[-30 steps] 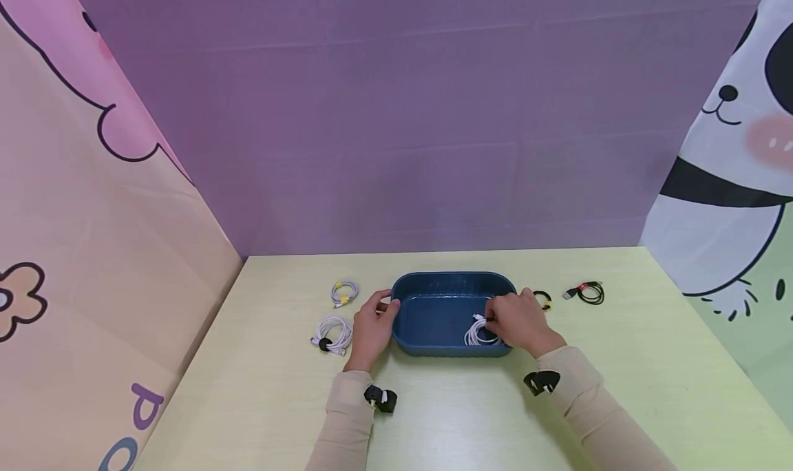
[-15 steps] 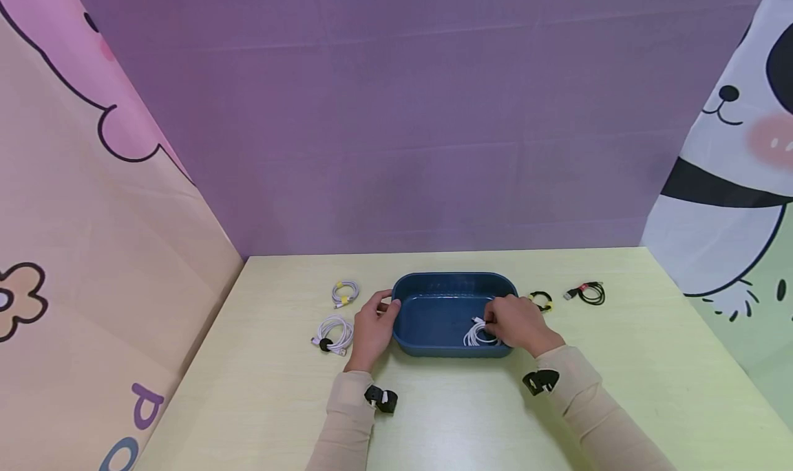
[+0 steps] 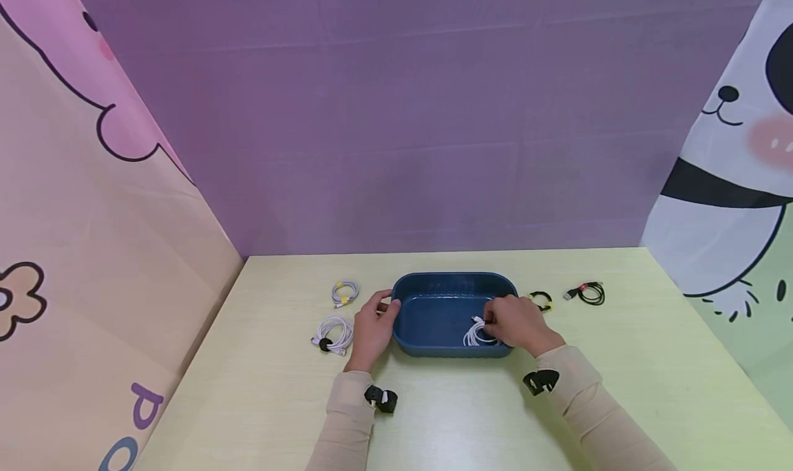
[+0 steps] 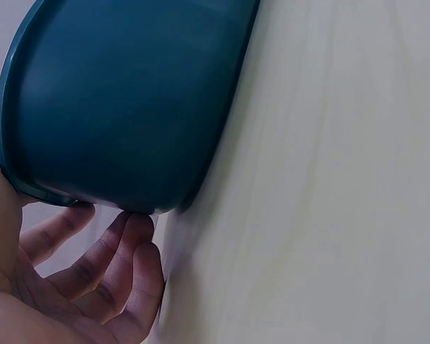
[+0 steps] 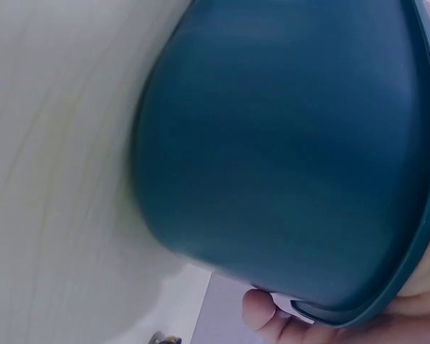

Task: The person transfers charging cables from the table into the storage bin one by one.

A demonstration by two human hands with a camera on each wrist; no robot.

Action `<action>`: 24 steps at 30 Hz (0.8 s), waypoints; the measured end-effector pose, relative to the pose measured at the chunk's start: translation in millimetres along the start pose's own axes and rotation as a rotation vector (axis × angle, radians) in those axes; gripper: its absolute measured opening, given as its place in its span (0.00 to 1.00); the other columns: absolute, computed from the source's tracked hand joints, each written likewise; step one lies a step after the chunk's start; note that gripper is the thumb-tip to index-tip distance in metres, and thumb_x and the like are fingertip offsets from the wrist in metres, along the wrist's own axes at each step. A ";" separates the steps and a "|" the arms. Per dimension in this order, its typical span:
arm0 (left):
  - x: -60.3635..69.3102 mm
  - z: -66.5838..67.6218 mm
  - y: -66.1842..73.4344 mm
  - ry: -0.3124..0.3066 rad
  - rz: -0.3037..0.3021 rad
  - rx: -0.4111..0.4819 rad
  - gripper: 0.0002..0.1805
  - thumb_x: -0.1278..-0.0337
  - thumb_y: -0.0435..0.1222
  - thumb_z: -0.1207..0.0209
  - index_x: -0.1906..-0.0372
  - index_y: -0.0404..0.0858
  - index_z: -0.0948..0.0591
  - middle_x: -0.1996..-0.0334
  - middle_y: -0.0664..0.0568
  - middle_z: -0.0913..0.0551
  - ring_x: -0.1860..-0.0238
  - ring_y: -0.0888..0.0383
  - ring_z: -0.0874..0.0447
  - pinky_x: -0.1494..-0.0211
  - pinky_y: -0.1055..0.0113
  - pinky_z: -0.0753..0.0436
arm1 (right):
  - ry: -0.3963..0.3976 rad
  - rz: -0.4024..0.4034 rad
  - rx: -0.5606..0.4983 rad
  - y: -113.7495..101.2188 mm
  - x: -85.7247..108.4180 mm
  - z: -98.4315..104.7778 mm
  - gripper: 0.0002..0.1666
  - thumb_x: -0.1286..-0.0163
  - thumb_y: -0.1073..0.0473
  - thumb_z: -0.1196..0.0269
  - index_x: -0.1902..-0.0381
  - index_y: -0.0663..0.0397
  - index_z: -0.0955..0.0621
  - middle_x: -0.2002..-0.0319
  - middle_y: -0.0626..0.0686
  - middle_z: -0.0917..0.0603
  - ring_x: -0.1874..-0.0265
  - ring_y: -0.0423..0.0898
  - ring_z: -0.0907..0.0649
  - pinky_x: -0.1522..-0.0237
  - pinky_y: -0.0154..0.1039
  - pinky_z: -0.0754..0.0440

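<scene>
A dark blue plastic bin (image 3: 427,352) stands on the table. My left hand (image 3: 374,326) grips its left end; in the left wrist view, fingertips (image 4: 137,226) touch the outer wall. Over the right rim reaches my right hand (image 3: 519,325), its curled fingers pinching a coiled white cable (image 3: 474,335) inside the bin; part of the coil is hidden by the hand. The right wrist view shows the bin's outer wall (image 5: 287,158), with one fingertip (image 5: 258,308) below the rim outside.
Left of the bin lie a white cable with yellow ties (image 3: 344,293) and a larger white cable with a black tie (image 3: 333,335). A black-and-yellow coil (image 3: 542,301) and a black cable (image 3: 593,293) lie to the right. A purple cloth wall (image 3: 434,147) rises behind the table.
My right hand has shifted slightly, uncovering more of the black-and-yellow coil. The left hand and the bin have hardly moved.
</scene>
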State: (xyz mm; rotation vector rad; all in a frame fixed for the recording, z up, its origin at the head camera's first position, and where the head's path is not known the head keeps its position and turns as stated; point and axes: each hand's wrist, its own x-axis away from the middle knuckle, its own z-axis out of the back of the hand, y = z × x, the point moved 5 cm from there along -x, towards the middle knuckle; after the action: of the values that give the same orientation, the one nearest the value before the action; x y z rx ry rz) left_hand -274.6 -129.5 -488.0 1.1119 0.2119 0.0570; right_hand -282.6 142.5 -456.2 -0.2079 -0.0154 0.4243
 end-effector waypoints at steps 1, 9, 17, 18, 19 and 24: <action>-0.1 0.2 0.1 -0.001 0.000 0.001 0.17 0.27 0.44 0.41 0.40 0.44 0.17 0.61 0.45 0.13 0.63 0.55 0.17 0.61 0.64 0.20 | 0.003 -0.002 -0.001 0.1 -0.4 -0.1 0.06 0.35 0.55 0.28 0.68 0.51 0.13 0.77 0.44 0.18 0.81 0.39 0.25 0.75 0.38 0.25; -0.9 -0.1 0.2 -0.002 0.003 0.004 0.17 0.28 0.44 0.41 0.40 0.44 0.17 0.61 0.45 0.13 0.63 0.55 0.17 0.60 0.64 0.20 | 0.060 0.001 0.030 -0.3 -0.5 1.3 0.06 0.35 0.54 0.29 0.68 0.49 0.13 0.80 0.41 0.19 0.77 0.39 0.21 0.57 0.53 0.23; -0.7 -1.2 -0.7 0.000 0.005 0.007 0.17 0.28 0.44 0.41 0.40 0.44 0.17 0.61 0.45 0.13 0.63 0.55 0.17 0.60 0.64 0.20 | 0.150 -0.003 -0.011 0.0 3.4 5.9 0.05 0.32 0.56 0.32 0.69 0.47 0.14 0.78 0.42 0.18 0.70 0.44 0.20 0.41 0.65 0.30; -0.7 -1.1 -0.6 0.000 0.003 0.008 0.18 0.28 0.44 0.41 0.40 0.44 0.17 0.60 0.45 0.13 0.63 0.55 0.17 0.60 0.64 0.20 | 0.171 -0.005 -0.015 0.6 4.1 6.5 0.05 0.32 0.56 0.32 0.69 0.47 0.14 0.77 0.42 0.18 0.69 0.45 0.20 0.40 0.65 0.30; -0.7 -1.1 -0.5 -0.002 0.001 0.007 0.18 0.28 0.44 0.41 0.40 0.44 0.17 0.60 0.45 0.13 0.63 0.55 0.17 0.60 0.63 0.20 | 0.198 -0.005 -0.017 1.5 4.9 7.1 0.05 0.32 0.56 0.32 0.69 0.46 0.14 0.76 0.42 0.18 0.68 0.46 0.20 0.40 0.66 0.31; -0.9 -0.7 -0.7 -0.005 0.000 0.001 0.18 0.28 0.45 0.41 0.40 0.44 0.17 0.60 0.45 0.13 0.63 0.55 0.17 0.60 0.63 0.20 | 0.342 0.004 -0.087 7.2 11.6 12.6 0.04 0.31 0.56 0.32 0.66 0.48 0.14 0.69 0.45 0.15 0.62 0.50 0.18 0.39 0.66 0.32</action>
State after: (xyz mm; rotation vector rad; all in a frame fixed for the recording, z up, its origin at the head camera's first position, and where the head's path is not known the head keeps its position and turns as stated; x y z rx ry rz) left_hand -275.7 -129.3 -488.8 1.1128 0.2072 0.0539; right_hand -275.6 156.2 -445.6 -0.3642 0.3022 0.3879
